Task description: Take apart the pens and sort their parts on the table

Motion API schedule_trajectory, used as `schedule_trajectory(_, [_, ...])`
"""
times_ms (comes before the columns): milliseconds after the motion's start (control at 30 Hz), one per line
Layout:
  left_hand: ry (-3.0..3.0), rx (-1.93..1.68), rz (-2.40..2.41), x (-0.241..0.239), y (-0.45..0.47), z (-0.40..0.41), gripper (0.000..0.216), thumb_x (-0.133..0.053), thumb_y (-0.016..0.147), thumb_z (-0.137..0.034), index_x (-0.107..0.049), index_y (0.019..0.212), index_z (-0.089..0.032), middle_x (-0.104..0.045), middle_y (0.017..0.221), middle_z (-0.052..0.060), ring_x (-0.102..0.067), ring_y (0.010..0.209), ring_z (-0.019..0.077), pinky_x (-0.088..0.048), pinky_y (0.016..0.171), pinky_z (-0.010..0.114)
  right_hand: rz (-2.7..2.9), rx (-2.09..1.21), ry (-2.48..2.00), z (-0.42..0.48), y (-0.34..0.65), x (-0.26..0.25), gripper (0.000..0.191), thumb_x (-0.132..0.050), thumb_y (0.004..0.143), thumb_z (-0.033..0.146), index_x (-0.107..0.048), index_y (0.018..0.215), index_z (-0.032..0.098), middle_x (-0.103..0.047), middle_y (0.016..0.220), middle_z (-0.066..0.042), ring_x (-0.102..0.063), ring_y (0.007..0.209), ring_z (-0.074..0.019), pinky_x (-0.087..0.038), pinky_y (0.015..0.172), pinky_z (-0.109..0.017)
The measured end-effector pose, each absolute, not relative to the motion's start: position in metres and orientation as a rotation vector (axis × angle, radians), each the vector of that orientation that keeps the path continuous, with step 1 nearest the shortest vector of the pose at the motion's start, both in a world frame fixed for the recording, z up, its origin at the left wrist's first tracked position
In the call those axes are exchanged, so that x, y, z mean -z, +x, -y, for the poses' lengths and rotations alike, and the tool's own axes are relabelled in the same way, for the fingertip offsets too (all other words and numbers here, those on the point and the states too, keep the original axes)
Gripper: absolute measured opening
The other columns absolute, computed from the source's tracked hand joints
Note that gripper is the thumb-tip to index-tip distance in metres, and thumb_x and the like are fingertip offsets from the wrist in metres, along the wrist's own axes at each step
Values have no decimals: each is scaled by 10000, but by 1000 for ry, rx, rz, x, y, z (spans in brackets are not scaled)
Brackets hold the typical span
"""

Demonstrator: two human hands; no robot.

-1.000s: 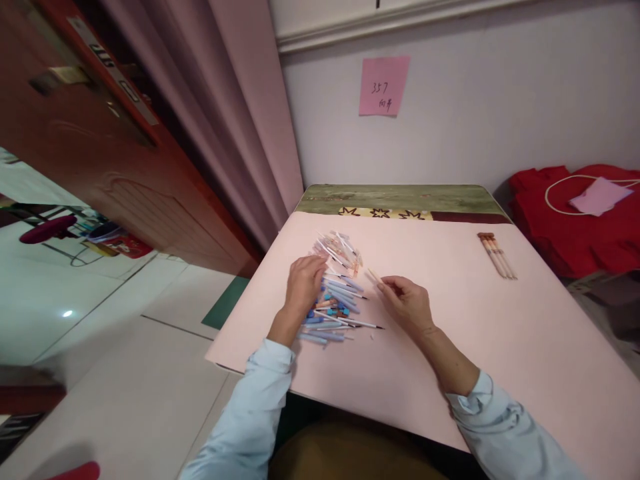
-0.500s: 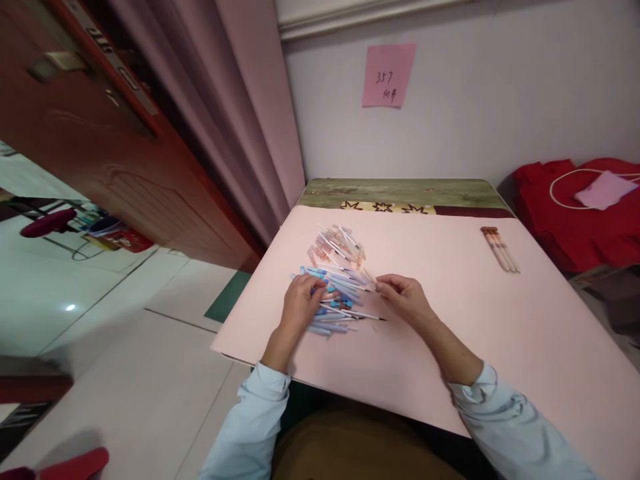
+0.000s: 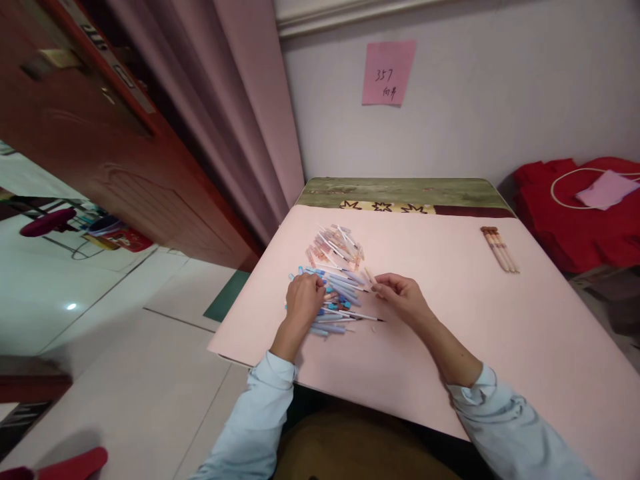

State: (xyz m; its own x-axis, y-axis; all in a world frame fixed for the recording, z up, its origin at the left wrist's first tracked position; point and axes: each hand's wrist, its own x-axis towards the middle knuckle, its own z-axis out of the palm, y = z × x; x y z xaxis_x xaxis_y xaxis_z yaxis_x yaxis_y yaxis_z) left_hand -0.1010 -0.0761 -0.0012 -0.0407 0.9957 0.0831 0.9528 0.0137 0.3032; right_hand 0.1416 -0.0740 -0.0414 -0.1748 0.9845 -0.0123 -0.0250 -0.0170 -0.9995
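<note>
My right hand [image 3: 400,293] is closed in a pinch on a short cream pen part [image 3: 369,275], which tilts up to the left beside the pile. My left hand [image 3: 305,298] rests over the left side of a pile of blue pen parts [image 3: 345,293]. Its fingers are curled together, and what they hold, if anything, is hidden. White refills with dark tips [image 3: 370,316] lie across the blue pile, between the two hands. Just behind sits a second pile of clear and pinkish pen parts [image 3: 333,247], with white refills on top.
Several cream pens with brown tops [image 3: 500,251] lie side by side at the table's right. Pale pink paper [image 3: 425,360] covers the table. A red cloth [image 3: 570,220] is beyond the right edge; a brown door [image 3: 115,133] and a curtain [image 3: 240,100] stand at the left.
My left hand has shifted slightly right and its fingers have curled in more over the blue pile. My right hand has moved slightly left, still pinching the cream pen part.
</note>
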Motion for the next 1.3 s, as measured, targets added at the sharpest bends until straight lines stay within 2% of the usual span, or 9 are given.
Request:
schedule_trajectory(133, [2095, -377, -2130, 3, -100, 75, 134, -563, 803, -177, -668, 728, -210, -679, 854, 72, -603, 862, 236, -434, 799, 350, 1154, -1581, -980, 72, 144, 38, 331, -700, 782, 455, -720, 951, 171, -732, 860, -75, -635, 693, -155, -500, 646, -274])
schedule_trajectory(267, [2134, -381, -2128, 5, -100, 75, 155, -549, 819, -174, -643, 701, -206, -671, 827, 71, -602, 854, 228, -429, 792, 340, 1144, -1646, -965, 72, 145, 34, 354, -691, 788, 457, -727, 982, 164, -742, 917, -100, -658, 725, -167, -501, 644, -272])
schedule_trajectory(800, [2076, -458, -2091, 0, -103, 79, 148, -558, 819, -169, -641, 704, -210, -666, 824, 51, -593, 825, 214, -430, 765, 330, 954, -1462, -985, 66, 145, 45, 310, -764, 720, 411, -693, 902, 171, -709, 787, -58, -557, 605, -121, -496, 669, -308])
schedule_trajectory(967, [2316, -617, -1841, -3, -81, 77, 76, -606, 839, -192, -646, 776, -209, -647, 821, 38, -575, 870, 209, -434, 812, 338, 937, -1447, -986, 66, 145, 48, 315, -757, 730, 409, -682, 916, 166, -700, 786, -59, -555, 613, -124, -488, 636, -297])
schedule_trajectory(1100, [2661, -458, -1605, 1, -43, 73, 103, -585, 865, -152, -673, 856, -206, -628, 878, 71, -546, 925, 232, -425, 808, 371, 938, -1442, -984, 65, 145, 48, 335, -771, 710, 427, -681, 907, 171, -704, 776, -51, -570, 605, -125, -495, 632, -297])
schedule_trajectory(1300, [2831, -287, -1461, 7, -21, 64, 219, -512, 903, -126, -665, 757, -184, -593, 836, 101, -527, 931, 254, -414, 814, 408, 894, -1445, -973, 66, 143, 44, 331, -789, 689, 408, -680, 898, 176, -710, 758, -45, -571, 584, -118, -500, 643, -300])
